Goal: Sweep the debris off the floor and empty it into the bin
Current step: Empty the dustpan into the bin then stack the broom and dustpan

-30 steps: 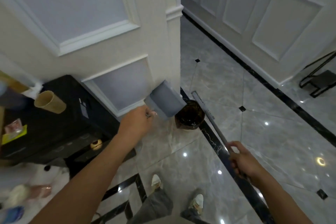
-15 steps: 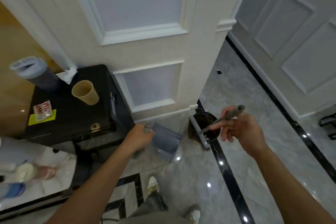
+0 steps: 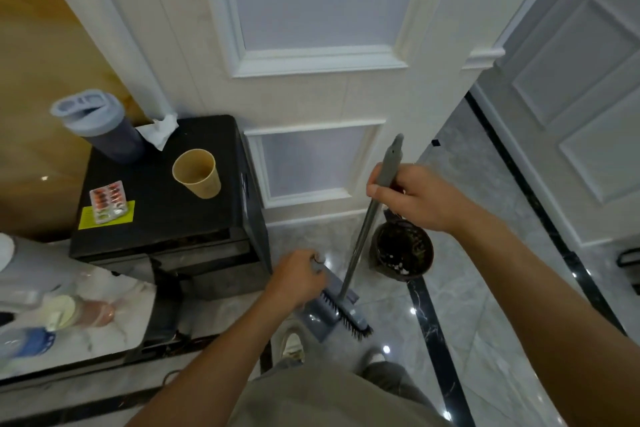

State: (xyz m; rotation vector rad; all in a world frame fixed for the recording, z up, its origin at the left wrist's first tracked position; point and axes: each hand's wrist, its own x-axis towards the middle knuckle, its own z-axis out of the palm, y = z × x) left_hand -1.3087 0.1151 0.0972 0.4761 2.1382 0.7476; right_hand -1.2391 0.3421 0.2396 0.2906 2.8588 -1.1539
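Note:
My left hand (image 3: 298, 279) grips the handle of a grey dustpan (image 3: 323, 314), held low over the marble floor in front of my feet. My right hand (image 3: 414, 196) is closed around the top of a grey broom handle (image 3: 367, 222), which stands almost upright. The broom's black bristled head (image 3: 346, 317) rests in the dustpan's mouth. A small dark round bin (image 3: 403, 255) with scraps inside stands on the floor by the white wall panel, just right of the broom handle and below my right hand.
A black cabinet (image 3: 162, 215) stands left of the dustpan, bearing a paper cup (image 3: 197, 173), a grey-lidded bottle (image 3: 100, 126), a tissue and a pill blister. A marble counter (image 3: 86, 319) with containers sits lower left. White panelled wall ahead; open floor lies to the right.
The dustpan has come down from above the bin to low in front of my feet. My right hand swung the broom upright, and its head now sits in the dustpan.

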